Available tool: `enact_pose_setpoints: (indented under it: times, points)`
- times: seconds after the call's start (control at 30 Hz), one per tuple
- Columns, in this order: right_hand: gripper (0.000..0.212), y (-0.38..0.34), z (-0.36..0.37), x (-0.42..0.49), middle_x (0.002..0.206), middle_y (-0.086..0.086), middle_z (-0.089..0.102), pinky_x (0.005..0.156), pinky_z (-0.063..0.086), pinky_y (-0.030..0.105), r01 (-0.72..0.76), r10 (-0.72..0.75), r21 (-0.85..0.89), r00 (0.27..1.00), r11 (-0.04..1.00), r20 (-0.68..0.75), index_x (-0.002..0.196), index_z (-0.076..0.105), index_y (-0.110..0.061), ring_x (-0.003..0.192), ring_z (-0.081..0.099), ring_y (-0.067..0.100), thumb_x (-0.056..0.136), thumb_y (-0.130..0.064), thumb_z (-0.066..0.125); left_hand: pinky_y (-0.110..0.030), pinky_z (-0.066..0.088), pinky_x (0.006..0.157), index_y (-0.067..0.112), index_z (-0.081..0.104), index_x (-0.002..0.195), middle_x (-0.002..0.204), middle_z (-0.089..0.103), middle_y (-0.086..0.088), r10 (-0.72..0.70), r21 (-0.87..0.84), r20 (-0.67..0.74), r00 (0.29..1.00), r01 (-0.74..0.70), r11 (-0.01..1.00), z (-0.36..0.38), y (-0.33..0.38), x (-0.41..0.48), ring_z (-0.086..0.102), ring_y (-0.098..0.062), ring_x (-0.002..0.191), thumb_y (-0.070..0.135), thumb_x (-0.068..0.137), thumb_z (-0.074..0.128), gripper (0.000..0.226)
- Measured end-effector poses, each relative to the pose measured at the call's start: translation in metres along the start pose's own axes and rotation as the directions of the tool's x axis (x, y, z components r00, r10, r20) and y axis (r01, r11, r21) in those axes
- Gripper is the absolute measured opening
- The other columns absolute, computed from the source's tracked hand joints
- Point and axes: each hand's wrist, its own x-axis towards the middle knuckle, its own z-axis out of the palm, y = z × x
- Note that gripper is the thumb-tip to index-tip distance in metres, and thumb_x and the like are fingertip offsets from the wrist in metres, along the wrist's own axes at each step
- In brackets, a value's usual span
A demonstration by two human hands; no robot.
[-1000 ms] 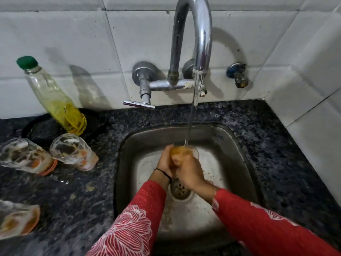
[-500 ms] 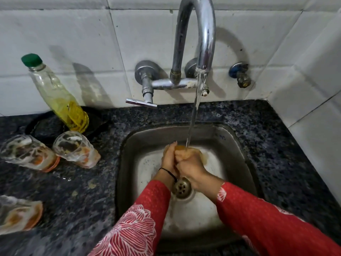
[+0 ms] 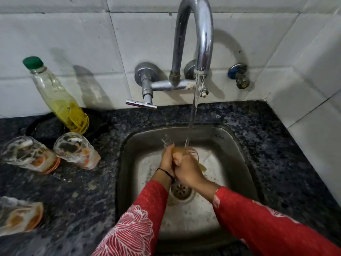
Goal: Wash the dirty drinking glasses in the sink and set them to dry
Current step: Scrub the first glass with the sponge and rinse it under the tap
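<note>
Over the steel sink (image 3: 129,145), both my hands hold one drinking glass (image 3: 192,152) under the running stream from the tap (image 3: 193,43). My right hand (image 3: 187,169) wraps round the glass body. My left hand (image 3: 167,159) grips it from the left, fingers curled at the rim. Most of the glass is hidden by my hands; orange-tinted water shows at its mouth and spills to the right. Three dirty glasses with orange residue lie on the dark counter at left: one (image 3: 31,154), a second (image 3: 77,150), and a third (image 3: 18,215) at the frame edge.
A bottle of yellow liquid with a green cap (image 3: 60,100) leans against the tiled wall behind the glasses. The tap lever (image 3: 141,104) sticks out to the left above the sink. The drain (image 3: 180,190) lies under my wrists. A tiled side wall closes the right.
My hands stay clasped on the glass under the stream. Orange water now spills from the glass to the right, and water splashes off my left hand.
</note>
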Motion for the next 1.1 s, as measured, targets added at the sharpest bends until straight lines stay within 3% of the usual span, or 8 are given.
enact_pose_setpoints:
  times: [0.2,0.3,0.4,0.6,0.7,0.83,1.0,1.1]
  points:
    - [0.036,0.034,-0.038,-0.004,0.132,0.0,0.058,0.108,0.028,0.018,0.581,-0.446,-0.408,0.809,0.704,0.384,0.127,0.059,-0.017,0.126,0.048,0.016,0.1,-0.024,0.036,-0.03,0.054,0.061,0.008,0.065,0.095,0.074,0.073,-0.013,-0.129,0.019,0.053,0.99,0.128,0.992,-0.018,0.005,0.002,0.069,-0.025,0.067,0.054,0.095,0.033,0.057]
    - [0.034,0.041,-0.032,-0.003,0.113,0.007,0.065,0.1,0.04,0.032,0.559,-0.543,-0.235,0.829,0.795,0.134,0.108,0.066,-0.015,0.109,0.054,0.02,0.092,-0.018,0.036,-0.025,0.056,0.052,0.007,0.063,0.104,0.078,0.071,-0.011,-0.06,-0.092,0.062,0.996,0.065,0.994,-0.016,-0.002,-0.007,0.068,-0.023,0.064,0.049,0.094,0.037,0.05]
    - [0.016,0.038,-0.018,-0.016,0.088,-0.005,0.065,0.078,0.049,0.025,0.227,-0.19,0.22,0.965,0.949,-0.179,0.091,0.06,-0.02,0.083,0.062,0.005,0.096,-0.01,0.048,-0.037,0.06,0.07,0.006,0.056,0.123,0.109,0.068,-0.016,0.082,-0.241,-0.043,0.996,-0.09,0.966,-0.019,-0.011,-0.009,0.067,-0.031,0.093,0.051,0.079,0.061,0.063]
    - [0.037,0.041,0.01,-0.009,0.054,0.003,0.066,0.074,0.052,0.035,-0.155,0.629,0.904,0.763,0.399,-0.147,0.094,0.059,-0.009,0.058,0.061,0.017,0.102,-0.035,0.035,-0.034,0.053,0.069,0.017,0.065,0.096,0.093,0.066,-0.007,0.327,0.0,-0.192,0.925,-0.333,0.943,-0.004,-0.001,-0.026,0.064,-0.021,0.083,0.026,0.075,0.075,0.024]
    - [0.032,0.047,0.016,0.0,0.038,-0.004,0.054,0.059,0.047,0.027,-0.077,0.714,0.989,0.699,0.124,-0.035,0.081,0.055,-0.016,0.046,0.05,0.012,0.102,-0.032,0.036,-0.035,0.052,0.073,0.021,0.063,0.088,0.093,0.064,-0.009,0.505,0.169,-0.134,0.852,-0.483,0.859,0.007,-0.003,-0.032,0.061,-0.022,0.083,0.011,0.079,0.07,0.015]
    - [0.039,0.049,0.008,0.001,0.04,-0.006,0.051,0.04,0.043,0.016,-0.045,0.6,0.99,0.791,-0.135,0.118,0.069,0.048,-0.016,0.035,0.048,0.005,0.103,-0.027,0.033,-0.032,0.051,0.085,0.019,0.063,0.091,0.097,0.067,-0.007,0.661,0.378,0.101,0.743,-0.644,0.665,0.01,0.002,-0.043,0.061,-0.014,0.091,0.005,0.074,0.075,0.026]
    - [0.027,0.04,-0.023,0.014,0.063,-0.005,0.054,0.062,0.044,0.018,-0.029,0.465,0.999,0.885,0.024,0.015,0.077,0.055,-0.015,0.053,0.047,0.005,0.1,-0.018,0.043,-0.03,0.048,0.089,0.013,0.059,0.116,0.113,0.063,-0.01,0.435,0.097,0.294,0.851,-0.479,0.872,-0.022,0.009,-0.062,0.058,-0.02,0.101,0.002,0.088,0.057,0.031]
    - [0.027,0.023,-0.041,0.017,0.066,0.001,0.06,0.071,0.044,0.021,-0.048,0.251,0.917,0.966,0.397,-0.058,0.075,0.061,-0.009,0.053,0.054,0.003,0.097,-0.01,0.047,-0.042,0.05,0.093,0.012,0.06,0.119,0.12,0.065,-0.016,0.138,-0.035,0.39,0.911,-0.135,0.99,-0.039,0.015,-0.074,0.064,-0.028,0.102,0.024,0.086,0.054,0.036]
